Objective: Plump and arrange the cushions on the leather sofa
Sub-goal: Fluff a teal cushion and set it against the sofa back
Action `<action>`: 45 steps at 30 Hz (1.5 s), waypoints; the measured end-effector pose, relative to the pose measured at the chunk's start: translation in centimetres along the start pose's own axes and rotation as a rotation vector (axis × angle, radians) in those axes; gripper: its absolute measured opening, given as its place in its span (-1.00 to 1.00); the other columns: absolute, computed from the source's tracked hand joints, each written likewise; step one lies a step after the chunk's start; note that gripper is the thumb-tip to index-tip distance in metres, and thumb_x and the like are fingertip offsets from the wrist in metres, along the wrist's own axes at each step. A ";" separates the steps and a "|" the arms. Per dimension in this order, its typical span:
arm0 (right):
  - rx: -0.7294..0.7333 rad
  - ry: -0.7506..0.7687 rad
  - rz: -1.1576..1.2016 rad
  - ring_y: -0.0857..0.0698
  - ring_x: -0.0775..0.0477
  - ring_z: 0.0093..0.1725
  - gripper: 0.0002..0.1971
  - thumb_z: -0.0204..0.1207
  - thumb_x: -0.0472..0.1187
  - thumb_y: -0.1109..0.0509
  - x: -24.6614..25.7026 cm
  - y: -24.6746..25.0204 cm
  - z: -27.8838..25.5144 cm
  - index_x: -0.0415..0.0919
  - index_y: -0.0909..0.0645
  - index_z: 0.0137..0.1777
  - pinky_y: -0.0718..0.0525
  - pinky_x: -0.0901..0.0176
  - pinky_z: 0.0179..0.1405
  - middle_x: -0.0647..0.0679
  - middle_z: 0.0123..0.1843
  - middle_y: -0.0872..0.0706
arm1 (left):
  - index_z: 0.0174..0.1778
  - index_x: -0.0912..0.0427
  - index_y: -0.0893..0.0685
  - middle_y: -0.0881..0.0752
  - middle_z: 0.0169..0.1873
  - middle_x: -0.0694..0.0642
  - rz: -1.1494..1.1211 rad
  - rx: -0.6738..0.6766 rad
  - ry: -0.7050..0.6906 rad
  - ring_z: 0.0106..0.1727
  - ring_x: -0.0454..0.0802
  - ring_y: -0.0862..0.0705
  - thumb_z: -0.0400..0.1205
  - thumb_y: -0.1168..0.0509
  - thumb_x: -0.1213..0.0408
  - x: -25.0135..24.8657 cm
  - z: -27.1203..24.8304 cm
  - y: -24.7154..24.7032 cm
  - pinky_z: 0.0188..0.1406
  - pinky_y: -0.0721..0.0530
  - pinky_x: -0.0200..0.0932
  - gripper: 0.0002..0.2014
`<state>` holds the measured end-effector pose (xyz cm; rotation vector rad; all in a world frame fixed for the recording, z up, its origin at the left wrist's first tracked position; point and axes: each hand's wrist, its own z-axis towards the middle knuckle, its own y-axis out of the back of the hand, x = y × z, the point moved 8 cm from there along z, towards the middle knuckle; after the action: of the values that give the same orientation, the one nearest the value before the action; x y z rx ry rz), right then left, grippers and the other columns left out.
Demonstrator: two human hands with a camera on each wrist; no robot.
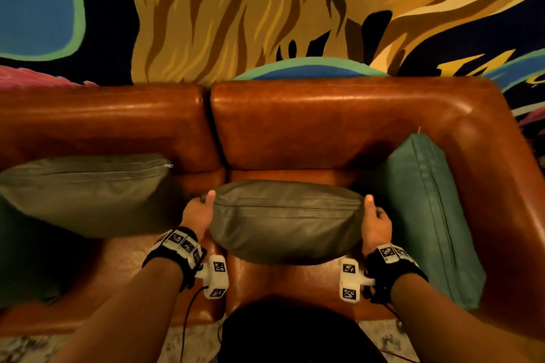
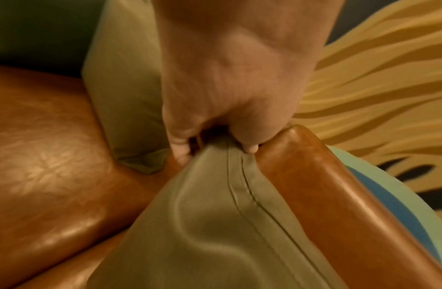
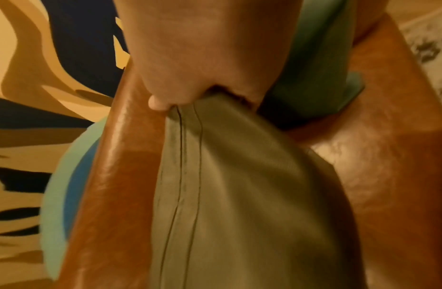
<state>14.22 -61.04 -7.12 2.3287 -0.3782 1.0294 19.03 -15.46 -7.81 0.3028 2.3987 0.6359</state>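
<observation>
An olive-grey leather cushion (image 1: 284, 219) is held over the right seat of the brown leather sofa (image 1: 324, 127). My left hand (image 1: 199, 212) grips its left corner, thumb on top. My right hand (image 1: 376, 221) grips its right corner the same way. In the left wrist view my left hand (image 2: 214, 144) pinches the cushion (image 2: 202, 224) at its seam. The right wrist view has my right hand (image 3: 202, 97) pinching the cushion (image 3: 227, 195) end beside the sofa backrest (image 3: 121, 156). The fingers under the cushion are hidden.
A second olive cushion (image 1: 85, 194) leans on the left seat against the backrest. A teal cushion (image 1: 424, 215) stands against the right armrest (image 1: 495, 186). A painted mural wall (image 1: 265, 9) rises behind the sofa. Patterned floor (image 1: 29, 348) lies in front.
</observation>
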 end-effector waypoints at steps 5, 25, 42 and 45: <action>0.297 0.268 -0.090 -0.63 0.27 -0.42 -0.68 0.65 -0.09 -0.41 7.5 -1.5 -3.1 -0.14 -0.57 -0.34 -0.61 0.31 -0.29 0.18 -0.49 -0.70 | 0.06 0.27 -0.63 -0.77 -0.01 0.21 0.319 0.143 -0.535 0.08 0.10 -0.72 0.75 -0.25 0.00 -5.0 -4.1 -2.0 0.12 -0.59 -0.02 -0.66; 0.349 0.242 -0.401 -0.75 -0.19 -0.10 -0.61 0.49 0.20 -0.44 3.7 3.0 3.0 -0.16 -0.61 -0.15 -0.66 -0.11 -0.08 -0.11 -0.21 -0.78 | -0.07 0.06 -0.78 -0.86 -0.16 0.08 -0.028 0.024 -0.399 -0.08 0.04 -0.80 0.68 -0.39 0.18 -1.9 -3.1 2.9 0.03 -0.73 0.07 -0.91; 0.405 0.232 -0.431 -0.51 -0.12 -0.43 -0.63 0.58 -0.05 -0.48 4.4 4.1 4.1 -0.38 -0.54 -0.22 -0.49 -0.07 -0.33 -0.16 -0.45 -0.55 | -0.13 0.11 -0.83 -0.87 -0.18 0.18 -0.063 0.124 -0.346 -0.10 0.10 -0.81 0.68 -0.38 0.20 -2.0 -4.4 3.8 0.04 -0.74 0.19 -0.85; 0.367 0.154 -0.449 -0.50 -0.13 -0.46 -0.65 0.53 0.00 -0.50 2.8 3.2 4.8 -0.26 -0.57 -0.28 -0.47 -0.10 -0.31 -0.12 -0.49 -0.54 | -0.17 0.16 -0.79 -0.82 -0.25 0.18 -0.087 0.078 -0.282 -0.10 0.18 -0.77 0.72 -0.35 0.24 -0.5 -3.0 2.0 -0.11 -0.67 0.07 -0.81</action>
<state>17.46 -66.60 -6.43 2.4586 0.4128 1.1037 17.64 -15.03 -4.47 0.2976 2.1552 0.4295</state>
